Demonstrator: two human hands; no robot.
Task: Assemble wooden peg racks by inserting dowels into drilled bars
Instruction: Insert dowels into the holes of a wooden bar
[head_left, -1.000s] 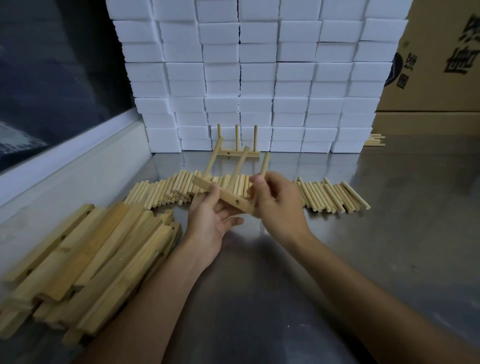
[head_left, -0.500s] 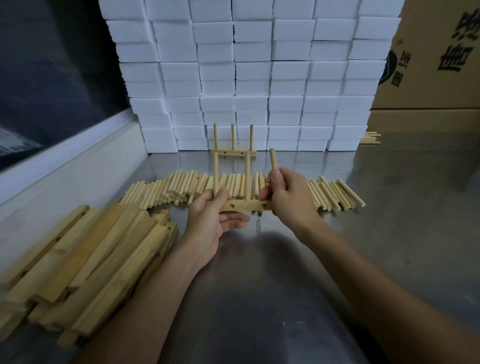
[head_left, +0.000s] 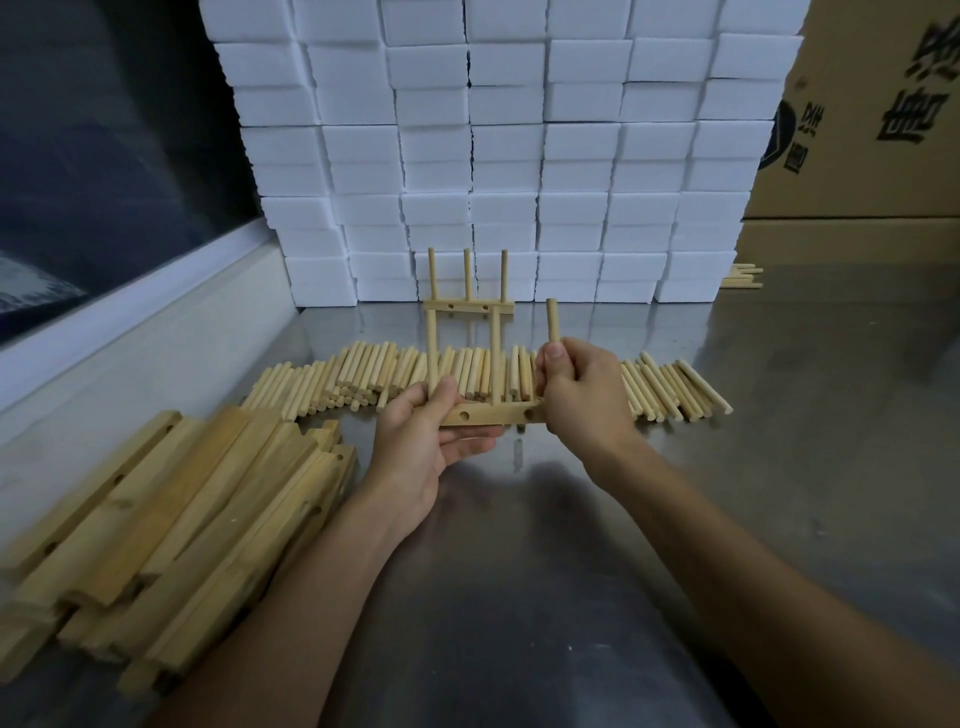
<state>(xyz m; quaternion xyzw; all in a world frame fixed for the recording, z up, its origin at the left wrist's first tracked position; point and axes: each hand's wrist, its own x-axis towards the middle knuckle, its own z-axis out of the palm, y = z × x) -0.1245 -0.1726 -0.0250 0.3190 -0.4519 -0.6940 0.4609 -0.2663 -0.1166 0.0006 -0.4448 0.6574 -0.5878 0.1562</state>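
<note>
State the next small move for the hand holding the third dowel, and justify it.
Probably the right hand should press its dowel down into the bar: two dowels already stand in it, the left hand steadies it, and this dowel stands upright at its right end.

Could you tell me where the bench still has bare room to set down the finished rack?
The metal bench is bare right of the loose dowels. It is crowded left, by the stacked bars.
</note>
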